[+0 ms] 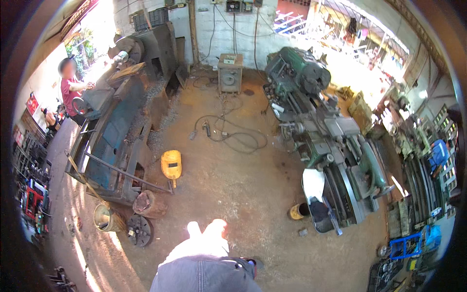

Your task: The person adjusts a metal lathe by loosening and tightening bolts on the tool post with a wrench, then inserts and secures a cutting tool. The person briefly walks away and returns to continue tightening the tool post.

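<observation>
Neither my left hand nor my right hand can be made out. My grey garment (194, 275) fills the bottom middle, with brightly sunlit, washed-out shapes beyond it, perhaps my legs and feet. At its right side is a small blue-purple patch (252, 263) beside something dark, too unclear to name. Ahead on the floor lies a yellow welding mask (171, 164) with a dark window. Past it, a welding electrode holder (207, 128) lies with its looping cable (243, 141). The cable runs toward a grey box-shaped machine (230, 73) by the far wall.
A large lathe (109, 146) stands left, with a bucket (108, 218), a rusty round block (149, 203) and a lathe chuck (139, 230) near it. A green lathe (335, 131) stands right, near a yellow tin (298, 211). A person (70, 90) stands behind the left lathe.
</observation>
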{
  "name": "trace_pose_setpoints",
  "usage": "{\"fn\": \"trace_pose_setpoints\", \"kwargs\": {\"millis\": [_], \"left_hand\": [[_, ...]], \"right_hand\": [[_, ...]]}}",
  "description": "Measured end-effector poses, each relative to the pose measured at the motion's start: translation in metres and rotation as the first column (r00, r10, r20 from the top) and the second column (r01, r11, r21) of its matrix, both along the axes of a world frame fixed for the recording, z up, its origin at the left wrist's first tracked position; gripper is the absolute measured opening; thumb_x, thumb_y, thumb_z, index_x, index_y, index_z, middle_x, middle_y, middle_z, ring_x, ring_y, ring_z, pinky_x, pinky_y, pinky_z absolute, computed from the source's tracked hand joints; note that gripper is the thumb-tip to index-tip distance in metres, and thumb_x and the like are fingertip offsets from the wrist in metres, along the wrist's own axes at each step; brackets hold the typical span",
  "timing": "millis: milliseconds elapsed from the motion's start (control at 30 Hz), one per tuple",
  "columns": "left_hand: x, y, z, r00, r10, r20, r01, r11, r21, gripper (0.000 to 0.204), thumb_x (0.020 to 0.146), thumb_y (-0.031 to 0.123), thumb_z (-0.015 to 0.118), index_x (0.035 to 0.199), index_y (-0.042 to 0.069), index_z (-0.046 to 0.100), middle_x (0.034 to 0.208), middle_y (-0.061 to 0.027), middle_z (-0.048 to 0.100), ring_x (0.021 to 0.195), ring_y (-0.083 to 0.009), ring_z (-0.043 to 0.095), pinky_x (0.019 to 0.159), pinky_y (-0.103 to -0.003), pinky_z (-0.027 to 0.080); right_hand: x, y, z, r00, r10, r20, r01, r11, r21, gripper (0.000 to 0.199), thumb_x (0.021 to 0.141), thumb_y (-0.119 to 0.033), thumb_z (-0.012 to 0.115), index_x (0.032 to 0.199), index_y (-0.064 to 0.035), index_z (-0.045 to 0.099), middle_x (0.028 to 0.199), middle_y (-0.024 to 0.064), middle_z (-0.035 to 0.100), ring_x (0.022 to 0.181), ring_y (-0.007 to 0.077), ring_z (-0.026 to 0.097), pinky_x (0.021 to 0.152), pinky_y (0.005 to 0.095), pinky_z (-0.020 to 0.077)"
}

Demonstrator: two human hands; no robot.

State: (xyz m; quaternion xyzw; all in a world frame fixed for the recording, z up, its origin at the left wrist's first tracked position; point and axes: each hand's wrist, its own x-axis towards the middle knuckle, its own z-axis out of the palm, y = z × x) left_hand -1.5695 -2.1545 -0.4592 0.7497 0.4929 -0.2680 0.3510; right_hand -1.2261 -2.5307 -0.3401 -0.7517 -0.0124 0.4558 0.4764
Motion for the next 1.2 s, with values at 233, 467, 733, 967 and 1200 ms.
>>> {"fn": "trace_pose_setpoints", "kwargs": {"millis": [233,467,733,967,1200], "left_hand": [[0.225,0.037,0.005,0.971,-0.194,0.142,0.179,0.978,0.111,0.034,0.079,0.029,0.065,0.101,0.006,0.073,0.099,-0.0177,0.071,0.081,-0.0339,0.066,0.074,-0.049,0.053],[0.575,-0.015,0.07,0.828,-0.086,0.555,0.234,0.951,-0.201,0.029,0.087,0.028,0.067,0.091,0.0,0.072,0.078,-0.0159,0.068,0.074,-0.0325,0.064,0.064,-0.043,0.054],[0.76,-0.081,0.002,0.608,-0.492,0.623,0.38,0.869,0.316,0.037,0.081,0.026,0.072,0.108,0.0,0.068,0.1,-0.0197,0.069,0.086,-0.0321,0.065,0.074,-0.047,0.054],[0.707,-0.03,-0.015,0.993,-0.039,0.115,0.052,0.993,-0.109,0.038,0.084,0.038,0.064,0.106,0.009,0.074,0.111,-0.0179,0.07,0.091,-0.0326,0.068,0.078,-0.049,0.053],[0.776,-0.041,-0.023,0.877,0.398,-0.269,-0.477,0.787,-0.391,0.035,0.082,0.029,0.061,0.103,0.004,0.073,0.103,-0.0189,0.071,0.091,-0.0351,0.067,0.076,-0.052,0.054]], "right_hand": [[0.18,0.062,0.032,0.989,0.112,0.092,-0.104,0.991,-0.087,0.022,0.095,-0.027,0.061,0.094,-0.0047,0.059,0.083,0.0125,0.063,0.077,0.0305,0.062,0.069,0.0449,0.0481],[0.313,0.089,0.027,0.953,0.287,0.095,-0.269,0.948,-0.171,0.023,0.093,-0.025,0.061,0.093,-0.003,0.062,0.085,0.0156,0.065,0.082,0.0319,0.064,0.073,0.0445,0.0499],[0.573,0.009,-0.026,0.949,0.309,0.055,-0.276,0.904,-0.326,0.023,0.092,-0.024,0.061,0.091,-0.001,0.065,0.088,0.0191,0.068,0.087,0.0335,0.067,0.077,0.044,0.0519],[0.827,-0.074,-0.053,0.61,0.787,-0.095,-0.422,0.22,-0.88,0.025,0.09,-0.023,0.061,0.09,0.0007,0.067,0.091,0.0221,0.07,0.091,0.0349,0.069,0.081,0.0436,0.0537],[1.048,0.16,0.005,0.944,0.081,0.319,-0.126,0.984,0.126,0.016,0.09,-0.008,0.061,0.105,-0.0022,0.064,0.065,0.0007,0.055,0.054,0.0106,0.05,0.048,0.0275,0.0424]]}}
